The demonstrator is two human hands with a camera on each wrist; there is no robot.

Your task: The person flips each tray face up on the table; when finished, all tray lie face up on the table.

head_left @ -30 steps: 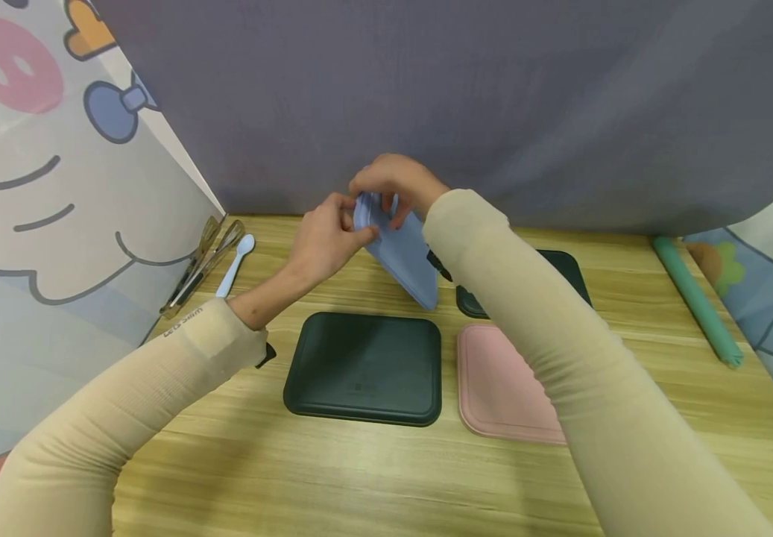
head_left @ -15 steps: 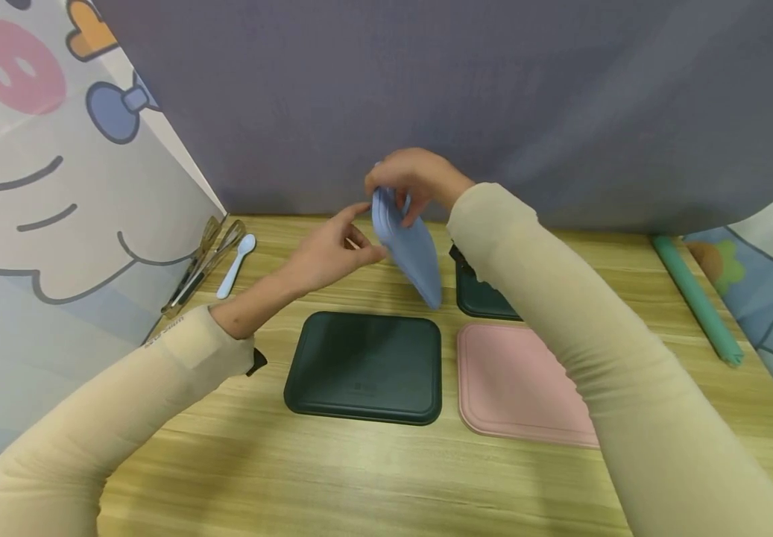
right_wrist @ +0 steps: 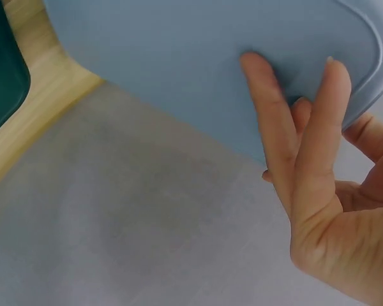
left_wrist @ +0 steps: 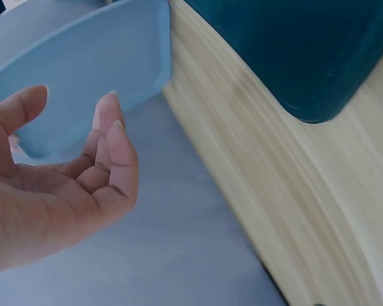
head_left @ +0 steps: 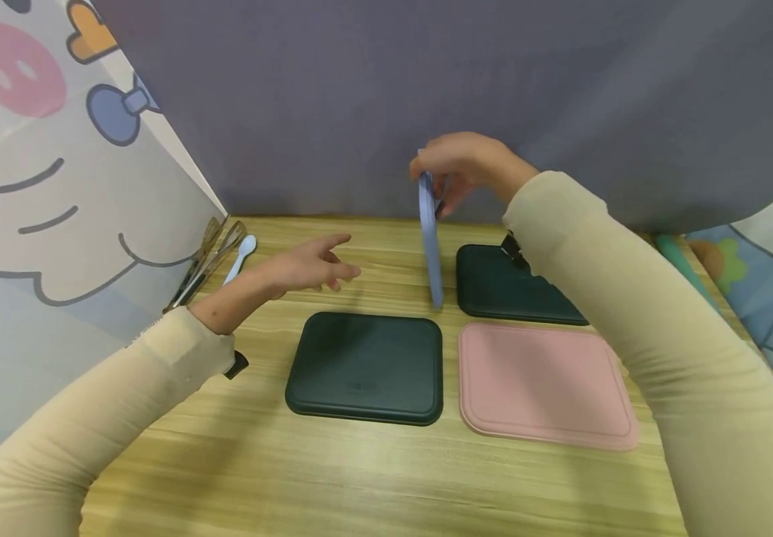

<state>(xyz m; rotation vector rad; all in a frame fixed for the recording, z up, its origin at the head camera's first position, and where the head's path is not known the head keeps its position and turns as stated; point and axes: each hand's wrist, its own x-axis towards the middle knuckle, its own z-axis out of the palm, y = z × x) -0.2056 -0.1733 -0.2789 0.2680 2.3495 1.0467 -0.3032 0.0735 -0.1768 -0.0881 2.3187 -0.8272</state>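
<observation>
My right hand (head_left: 473,160) grips the top end of a flat blue board (head_left: 430,250) with rounded corners, a tray or lid in looks. The board stands nearly upright, edge-on in the head view, above the back of the table. In the right wrist view the fingers (right_wrist: 268,108) lie against its face (right_wrist: 153,51), near a grooved rim. My left hand (head_left: 302,267) is apart from the board, to its left, with fingers spread and holding nothing. The left wrist view shows the board's broad face (left_wrist: 96,57) beyond that hand.
A dark green board (head_left: 364,369) lies front left, a pink one (head_left: 543,384) to its right, and another dark green one (head_left: 507,283) behind the pink. Whisks (head_left: 208,257) and a light blue spoon (head_left: 241,253) lie far left. A green roll (head_left: 684,265) is partly hidden behind my right arm.
My left hand has let go of the blue board and drawn back left. My right hand has moved right and slightly up with the board, which has turned edge-on and more upright.
</observation>
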